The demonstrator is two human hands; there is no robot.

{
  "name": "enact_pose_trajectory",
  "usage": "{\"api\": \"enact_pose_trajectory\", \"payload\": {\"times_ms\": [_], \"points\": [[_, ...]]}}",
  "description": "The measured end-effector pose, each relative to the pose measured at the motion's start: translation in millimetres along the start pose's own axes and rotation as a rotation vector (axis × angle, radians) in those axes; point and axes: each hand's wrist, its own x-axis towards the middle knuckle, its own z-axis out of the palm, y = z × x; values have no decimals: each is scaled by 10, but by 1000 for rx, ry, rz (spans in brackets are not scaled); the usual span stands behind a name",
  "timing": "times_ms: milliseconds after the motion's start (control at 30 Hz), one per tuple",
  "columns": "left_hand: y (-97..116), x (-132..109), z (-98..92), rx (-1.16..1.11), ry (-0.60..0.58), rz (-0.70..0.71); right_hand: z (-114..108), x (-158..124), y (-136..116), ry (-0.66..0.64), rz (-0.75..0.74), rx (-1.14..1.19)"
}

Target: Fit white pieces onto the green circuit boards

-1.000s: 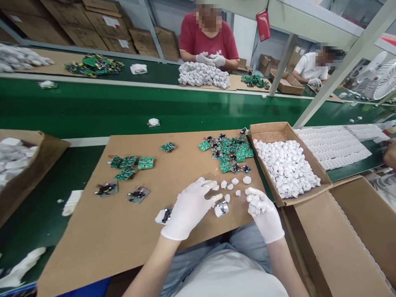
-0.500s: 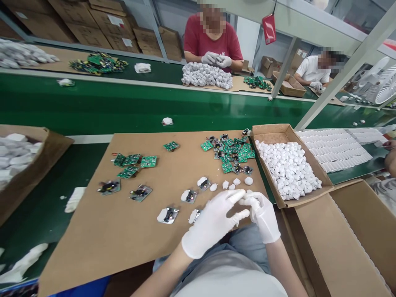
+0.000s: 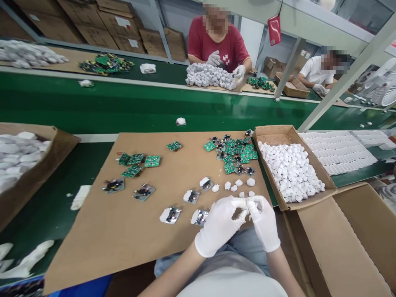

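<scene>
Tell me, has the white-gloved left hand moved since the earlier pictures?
Yes: judged against the flat brown cardboard sheet, the left hand has moved to the right.

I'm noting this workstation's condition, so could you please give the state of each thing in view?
Left hand: gloved, curled; hold unclear
Right hand: gloved, curled, meeting the left; hold unclear
Shallow carton: open, holding white pieces
Left carton: open, filled with white parts
Board pile: heaped, overlapping
Four boards: bearing white pieces, lying apart
Red pouch: hanging
Fan: cannot tell whether running
</scene>
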Motion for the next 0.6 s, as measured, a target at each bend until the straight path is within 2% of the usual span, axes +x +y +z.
{"api": "enact_pose_trajectory", "payload": {"times_ms": [133, 267, 400, 500, 600], "points": [[-38, 46, -60, 56, 40, -26, -36, 12, 43, 124, -1, -54], [-219, 247, -281, 193, 109, -113, -211, 93, 108, 242, 4, -68], [-448, 529, -448, 388, 90, -195, -353, 154, 130, 235, 12, -47], [-551, 665, -461, 480, 40, -177, -369, 155, 142, 205, 23, -13], [-563, 711, -453, 535, 30, -155, -354, 142, 191, 199, 28, 9]]}}
